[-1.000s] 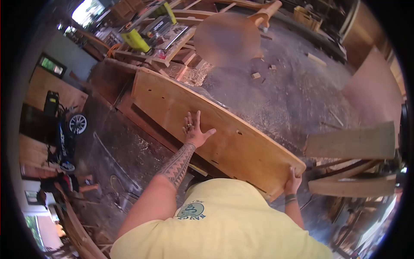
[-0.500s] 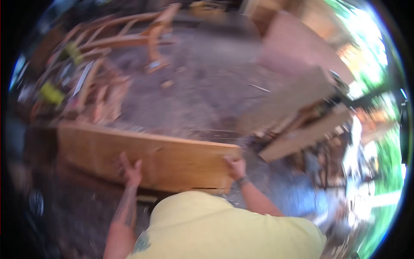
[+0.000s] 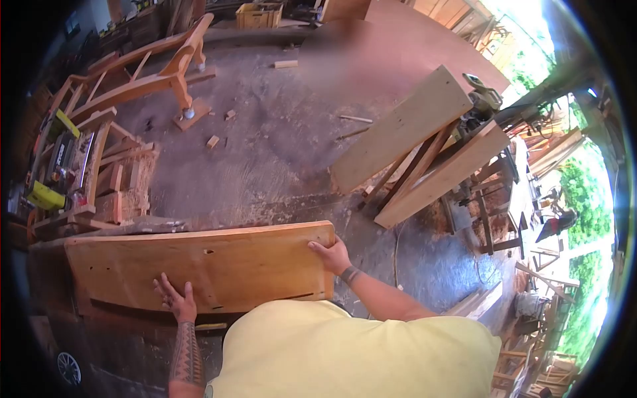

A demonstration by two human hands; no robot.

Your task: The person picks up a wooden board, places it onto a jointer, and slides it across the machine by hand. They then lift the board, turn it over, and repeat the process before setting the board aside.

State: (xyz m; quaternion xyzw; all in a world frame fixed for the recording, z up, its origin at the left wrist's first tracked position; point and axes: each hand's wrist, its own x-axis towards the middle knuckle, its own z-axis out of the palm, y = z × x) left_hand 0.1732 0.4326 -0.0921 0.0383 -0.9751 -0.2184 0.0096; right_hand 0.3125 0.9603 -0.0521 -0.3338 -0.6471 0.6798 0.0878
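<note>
A wooden board (image 3: pixel 259 265) spans the near left. At its right end, the right hand (image 3: pixel 336 257) has its grip clasped on the edge; the left hand (image 3: pixel 179 305), fingers spread, rests on its face, grip released.

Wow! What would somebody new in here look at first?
Probably the big wooden board in front of the yellow shirt, with the right hand gripping its right end and the left hand spread against its face. Next, maybe the orange wooden frame on the floor at the upper left, or the bright green leaves outside at the right edge.
</note>
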